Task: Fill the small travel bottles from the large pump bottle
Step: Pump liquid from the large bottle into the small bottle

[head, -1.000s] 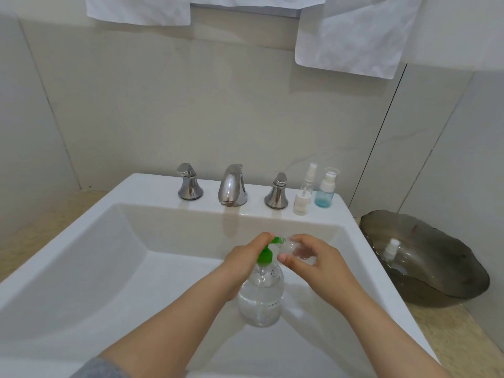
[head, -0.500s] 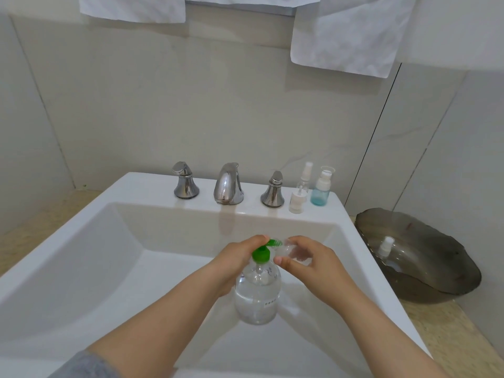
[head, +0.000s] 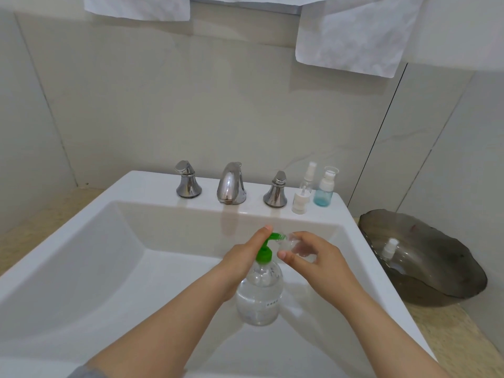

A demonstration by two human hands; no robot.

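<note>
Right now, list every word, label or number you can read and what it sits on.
Small white label on the large pump bottle: a row of tiny characters, too small to read.
Nothing else carries readable text.

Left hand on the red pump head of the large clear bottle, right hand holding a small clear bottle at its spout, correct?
No: the head view shows the pump head on the large clear bottle is green, not red. The rest stands.
</note>
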